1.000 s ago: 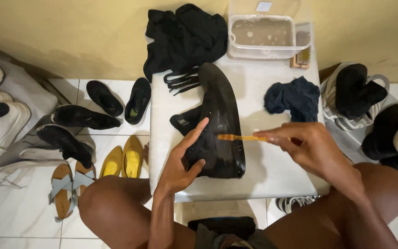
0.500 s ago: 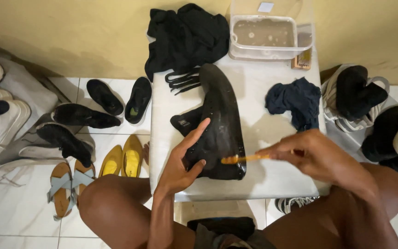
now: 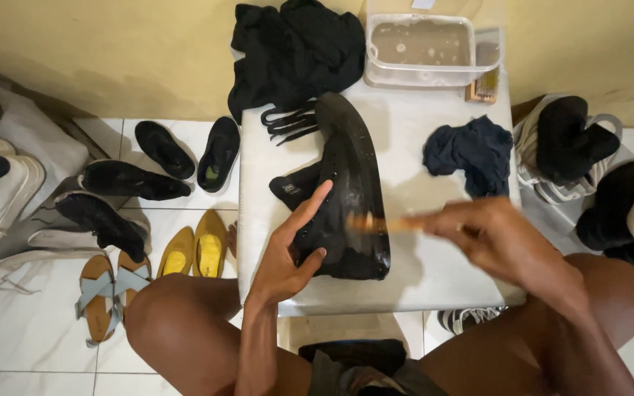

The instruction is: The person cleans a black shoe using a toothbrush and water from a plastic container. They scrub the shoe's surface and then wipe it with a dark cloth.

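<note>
On the white counter point(image 3: 405, 286) lies a black lace-up shoe point(image 3: 346, 191), sole side up, glossy and wet-looking. It looks light and fairly stiff, likely slippery; best pinned at the upper, where the left hand point(image 3: 288, 253) presses open-palmed. The right hand point(image 3: 489, 235) clenches a blurred orange-handled brush point(image 3: 379, 222).
</note>
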